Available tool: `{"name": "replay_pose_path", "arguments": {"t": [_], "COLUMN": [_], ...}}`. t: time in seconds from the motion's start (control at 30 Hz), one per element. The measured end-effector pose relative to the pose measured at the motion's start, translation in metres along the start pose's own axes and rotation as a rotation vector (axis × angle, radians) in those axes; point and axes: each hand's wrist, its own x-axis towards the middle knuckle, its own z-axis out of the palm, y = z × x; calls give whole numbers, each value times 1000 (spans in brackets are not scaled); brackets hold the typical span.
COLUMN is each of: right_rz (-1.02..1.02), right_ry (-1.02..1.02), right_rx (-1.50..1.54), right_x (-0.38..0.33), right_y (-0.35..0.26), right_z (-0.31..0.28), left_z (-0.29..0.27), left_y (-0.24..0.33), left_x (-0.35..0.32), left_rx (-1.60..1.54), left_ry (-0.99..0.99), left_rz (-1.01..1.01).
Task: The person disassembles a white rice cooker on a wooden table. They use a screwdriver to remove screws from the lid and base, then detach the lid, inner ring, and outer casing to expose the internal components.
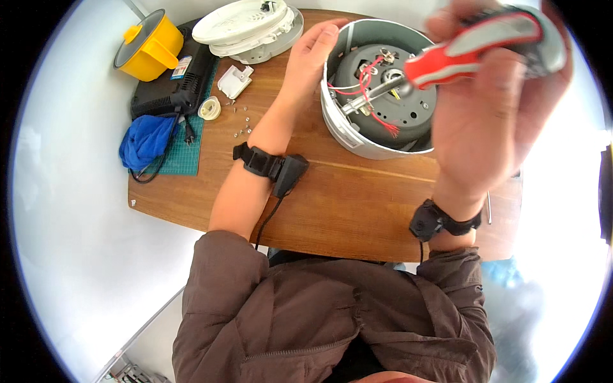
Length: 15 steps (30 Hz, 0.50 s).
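Note:
A round pale metal appliance housing (369, 149), like a rice cooker body, stands on the wooden table with its open side up. Inside lies a dark grey round metal part (408, 113), with red wires (382, 122) and a white wire across it. My left hand (309, 59) holds the housing at its left rim; some fingertips are hidden behind the edge. In my right hand (476, 143), raised close to the camera, is a red, grey and black screwdriver (447, 64). Its shaft slants down-left into the housing, the tip near the inner left wall. Whether it touches a screw, I cannot tell.
Several loose screws (242, 133) lie left of my left forearm, by a small round container (209, 108) and a white plastic piece (235, 82). Behind are white round lid parts (249, 29). Far left: a yellow pot (150, 54), black device (169, 89), blue cloth (145, 142), green mat (182, 159).

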Motion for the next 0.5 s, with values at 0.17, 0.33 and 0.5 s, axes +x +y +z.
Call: {"name": "replay_pose_path", "arguments": {"t": [0.17, 0.33, 0.5], "right_rz": [-99, 39, 14], "right_ry": [-78, -100, -122], "right_rx": [51, 91, 228], "right_x": [-7, -3, -11], "right_y": [43, 32, 49], "right_z": [17, 22, 19], "left_z": [9, 15, 19], "left_y": [9, 2, -13], "left_x": [-3, -13, -19], "left_rx": [-202, -45, -14], "left_ry": [-69, -103, -68], "left_rz": [-23, 25, 93]}}
